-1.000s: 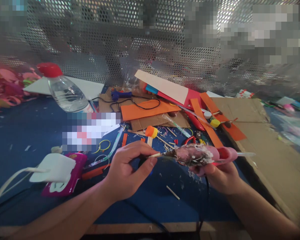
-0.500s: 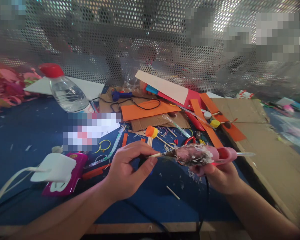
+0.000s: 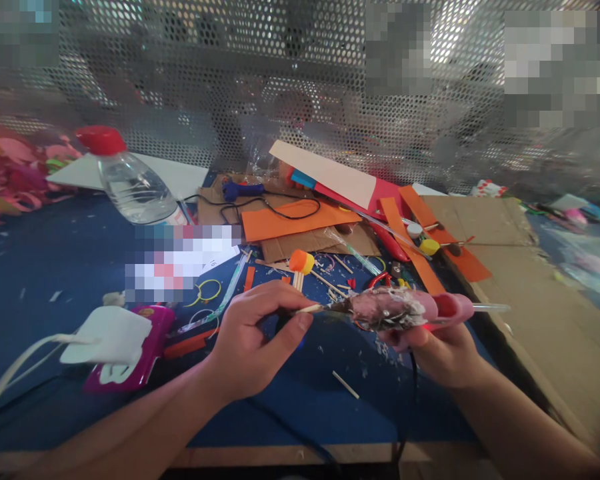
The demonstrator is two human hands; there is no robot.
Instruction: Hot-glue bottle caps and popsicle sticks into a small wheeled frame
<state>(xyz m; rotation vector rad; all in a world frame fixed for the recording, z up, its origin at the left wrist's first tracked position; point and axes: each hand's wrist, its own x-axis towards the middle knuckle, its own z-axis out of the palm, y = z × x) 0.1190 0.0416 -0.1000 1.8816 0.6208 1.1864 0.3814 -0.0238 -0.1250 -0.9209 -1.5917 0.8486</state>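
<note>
Left hand (image 3: 260, 343) pinches a wooden stick (image 3: 311, 309), probably light, stiff, best held behind its tip; right hand (image 3: 447, 357) grips a hot-glue gun (image 3: 387, 311).

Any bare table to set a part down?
Left: blue table between bottle, white adapter and pink scraps, bar white bits. Front: between left hand, right hand and near edge, but a loose stick and dark cable lie there. Crowded: farther back, around the orange sheet.
</note>
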